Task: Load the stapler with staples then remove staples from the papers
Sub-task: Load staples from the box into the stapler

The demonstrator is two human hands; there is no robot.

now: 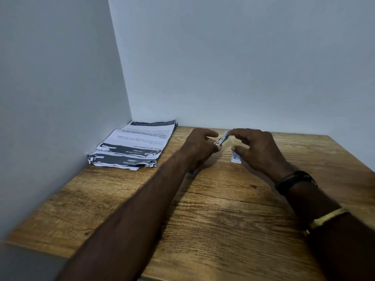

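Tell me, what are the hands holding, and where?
A small silver metal stapler: the left hand grips its near end, the right hand's fingertips pinch its far end.

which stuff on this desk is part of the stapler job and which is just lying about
Part of the job:
- stapler, held between left hand and right hand
- small white staple box on the wooden table
- stack of printed papers in the corner

Just there:
- black wristband and gold bangle on the right arm
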